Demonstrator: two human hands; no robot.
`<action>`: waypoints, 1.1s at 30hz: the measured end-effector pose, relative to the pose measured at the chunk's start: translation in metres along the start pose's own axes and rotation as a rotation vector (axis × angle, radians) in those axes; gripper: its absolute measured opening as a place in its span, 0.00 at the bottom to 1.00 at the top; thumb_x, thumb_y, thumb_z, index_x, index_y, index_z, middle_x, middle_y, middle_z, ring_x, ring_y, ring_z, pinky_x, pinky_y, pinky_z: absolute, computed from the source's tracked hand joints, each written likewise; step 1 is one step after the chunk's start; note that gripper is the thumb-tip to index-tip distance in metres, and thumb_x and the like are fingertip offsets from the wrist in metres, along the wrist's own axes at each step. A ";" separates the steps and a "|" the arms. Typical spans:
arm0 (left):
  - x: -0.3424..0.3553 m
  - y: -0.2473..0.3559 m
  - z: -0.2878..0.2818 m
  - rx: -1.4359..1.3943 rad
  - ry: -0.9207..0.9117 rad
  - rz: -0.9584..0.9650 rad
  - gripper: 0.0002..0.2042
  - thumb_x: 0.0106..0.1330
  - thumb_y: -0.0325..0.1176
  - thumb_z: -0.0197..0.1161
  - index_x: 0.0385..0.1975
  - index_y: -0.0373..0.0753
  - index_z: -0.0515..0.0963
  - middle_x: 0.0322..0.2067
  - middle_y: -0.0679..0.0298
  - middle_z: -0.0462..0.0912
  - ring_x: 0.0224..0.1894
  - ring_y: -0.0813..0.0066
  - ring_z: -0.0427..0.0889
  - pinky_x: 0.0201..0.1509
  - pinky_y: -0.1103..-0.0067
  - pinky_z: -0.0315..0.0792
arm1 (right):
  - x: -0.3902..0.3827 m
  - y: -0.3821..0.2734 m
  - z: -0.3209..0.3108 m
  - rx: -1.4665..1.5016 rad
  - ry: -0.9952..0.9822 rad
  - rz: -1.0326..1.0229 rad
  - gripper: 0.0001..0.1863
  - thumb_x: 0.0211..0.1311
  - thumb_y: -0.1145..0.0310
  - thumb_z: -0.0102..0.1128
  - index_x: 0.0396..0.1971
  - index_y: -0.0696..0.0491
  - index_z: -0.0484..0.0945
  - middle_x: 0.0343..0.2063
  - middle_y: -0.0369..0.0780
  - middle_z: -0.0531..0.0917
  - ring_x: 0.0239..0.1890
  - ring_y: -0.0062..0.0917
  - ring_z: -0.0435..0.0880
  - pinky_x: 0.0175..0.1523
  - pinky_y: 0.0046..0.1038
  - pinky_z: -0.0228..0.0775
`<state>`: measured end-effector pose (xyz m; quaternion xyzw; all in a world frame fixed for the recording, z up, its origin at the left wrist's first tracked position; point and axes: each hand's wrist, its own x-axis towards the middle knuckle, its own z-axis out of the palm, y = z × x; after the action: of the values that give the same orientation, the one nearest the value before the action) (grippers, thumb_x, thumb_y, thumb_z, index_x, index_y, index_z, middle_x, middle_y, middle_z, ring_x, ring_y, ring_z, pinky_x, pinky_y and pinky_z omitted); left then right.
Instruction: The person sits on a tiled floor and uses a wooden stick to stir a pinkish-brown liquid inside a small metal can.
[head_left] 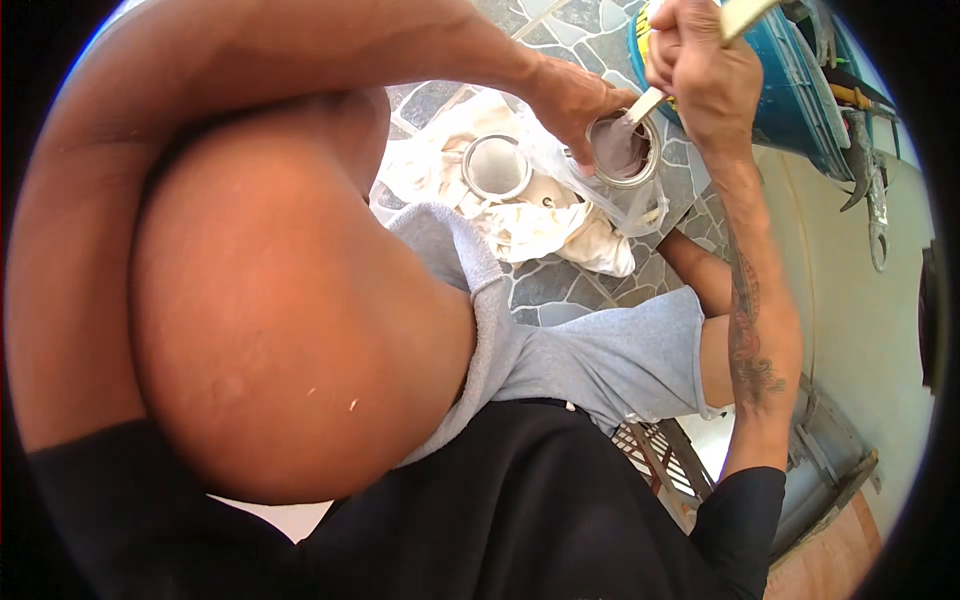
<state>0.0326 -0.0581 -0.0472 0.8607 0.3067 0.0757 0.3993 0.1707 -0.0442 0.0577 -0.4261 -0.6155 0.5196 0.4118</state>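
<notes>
My right hand [708, 82] is closed around a pale wooden stir stick [648, 104]. The stick slants down into an open paint can [655, 165], its lower end in the greyish-mauve paint [612, 152]. Against the can's left side rests my left hand [572, 98], fingers curved round it near the rim; some fingertips are hidden. Clear plastic [640, 205] is bunched about the can's base. Left of it, a round tin or lid [497, 167] with a pale inside lies on a cream cloth [540, 235].
A large teal bucket [800, 100] stands at the far right, with hand tools [858, 150] hanging on its side. The floor [545, 285] is irregular grey stone with light joints. Low at right are a plastic crate [655, 455] and a worn frame [830, 490] near the pale wall [850, 300].
</notes>
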 end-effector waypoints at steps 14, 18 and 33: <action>-0.001 -0.014 0.008 -0.026 0.025 0.050 0.49 0.50 0.50 0.79 0.69 0.34 0.61 0.57 0.45 0.78 0.63 0.50 0.75 0.70 0.66 0.65 | -0.002 0.009 0.012 -0.569 -0.295 -0.130 0.27 0.77 0.49 0.49 0.24 0.56 0.78 0.14 0.30 0.72 0.20 0.15 0.71 0.24 0.23 0.62; 0.016 -0.013 0.007 -0.005 -0.028 0.033 0.47 0.50 0.47 0.79 0.68 0.35 0.62 0.57 0.45 0.78 0.63 0.52 0.75 0.69 0.66 0.66 | -0.014 0.015 -0.002 -0.515 -0.323 -0.302 0.14 0.70 0.59 0.63 0.46 0.53 0.84 0.25 0.42 0.86 0.25 0.19 0.83 0.32 0.27 0.75; -0.004 0.019 -0.021 -0.096 -0.062 -0.097 0.50 0.50 0.39 0.79 0.71 0.36 0.56 0.62 0.47 0.74 0.58 0.51 0.80 0.62 0.61 0.74 | -0.141 0.007 -0.053 -0.570 -0.108 -0.263 0.12 0.71 0.73 0.57 0.51 0.59 0.79 0.43 0.47 0.80 0.43 0.38 0.82 0.52 0.31 0.73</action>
<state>0.0302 -0.0564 -0.0192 0.8265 0.3314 0.0443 0.4528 0.2635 -0.1625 0.0483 -0.4130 -0.8071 0.2904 0.3062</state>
